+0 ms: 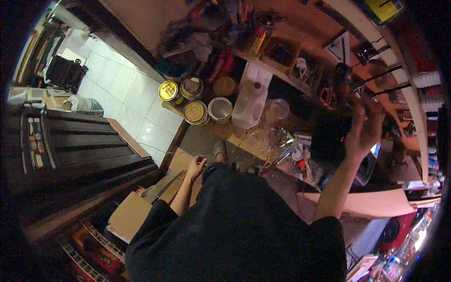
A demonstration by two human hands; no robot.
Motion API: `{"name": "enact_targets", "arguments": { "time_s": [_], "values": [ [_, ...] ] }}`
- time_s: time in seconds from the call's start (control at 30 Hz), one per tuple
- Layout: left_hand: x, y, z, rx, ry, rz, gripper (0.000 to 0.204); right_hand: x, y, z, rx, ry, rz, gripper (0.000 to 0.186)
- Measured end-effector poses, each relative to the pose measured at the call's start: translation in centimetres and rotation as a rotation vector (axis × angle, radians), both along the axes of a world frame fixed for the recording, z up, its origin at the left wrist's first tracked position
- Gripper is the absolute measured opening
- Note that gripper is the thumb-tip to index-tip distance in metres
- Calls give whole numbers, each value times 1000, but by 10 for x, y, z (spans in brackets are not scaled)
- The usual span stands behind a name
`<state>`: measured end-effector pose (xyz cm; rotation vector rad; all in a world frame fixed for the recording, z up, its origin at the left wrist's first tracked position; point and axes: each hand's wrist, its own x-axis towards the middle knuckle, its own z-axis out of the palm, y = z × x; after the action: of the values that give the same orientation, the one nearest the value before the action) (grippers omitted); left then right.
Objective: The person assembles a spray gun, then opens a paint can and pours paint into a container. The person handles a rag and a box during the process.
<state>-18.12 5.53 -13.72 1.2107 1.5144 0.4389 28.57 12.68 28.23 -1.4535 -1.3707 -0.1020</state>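
From where I sit, my landmark is the dark ribbed wooden panel [84, 145]. Just past its far edge, to its right, I get a glossy white tiled floor [120, 101], bright with a patch of glare. Farther out from the panel, beyond those tiles, I see a pinkish-tan wall [145, 21]. Well to the panel's right stand a wooden shelf [282, 75] with compartments and a pale beam [421, 122], bent in my fisheye view; the light there is dim and warm.

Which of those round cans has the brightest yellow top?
The leftmost round can with the shiny yellow top; the other round cans have duller gold, brown or greyish tops.
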Motion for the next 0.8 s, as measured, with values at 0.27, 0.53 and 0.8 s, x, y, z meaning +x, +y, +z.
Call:
{"name": "enact_targets", "arguments": {
  "time_s": [0.27,0.53,0.8],
  "values": [
    [-52,22,-43,-339,62,-201,35,-14,-55,50,318,-355,-405,38],
    [-45,79,-126,-335,109,-1132,39,4,-239,4,-73,-394,-721,21],
    [151,1,-87,-353,359,-1209,38,71,-449,-45,-231,35,-897,22]
  ]
}}
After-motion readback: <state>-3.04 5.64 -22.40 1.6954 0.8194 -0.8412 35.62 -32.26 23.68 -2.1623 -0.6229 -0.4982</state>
